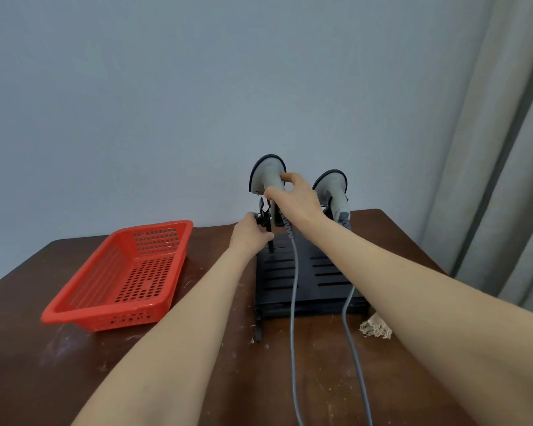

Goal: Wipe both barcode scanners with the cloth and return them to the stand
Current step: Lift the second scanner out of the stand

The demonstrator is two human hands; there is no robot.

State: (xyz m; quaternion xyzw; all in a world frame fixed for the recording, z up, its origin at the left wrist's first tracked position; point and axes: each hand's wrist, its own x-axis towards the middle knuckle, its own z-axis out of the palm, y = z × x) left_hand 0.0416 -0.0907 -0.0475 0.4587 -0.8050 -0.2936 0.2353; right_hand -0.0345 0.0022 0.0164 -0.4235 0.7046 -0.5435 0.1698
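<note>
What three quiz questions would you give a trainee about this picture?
1. True or false: the cloth lies inside the red basket.
2. What does the right hand grip? A) the scanner nearer the basket B) the cloth C) the red basket
3. Fill in the missing word: the left hand holds an upright part of the black ____.

Key: 1. False; the cloth lies on the table, by the near right corner of the stand. 2. A. 3. stand.
</note>
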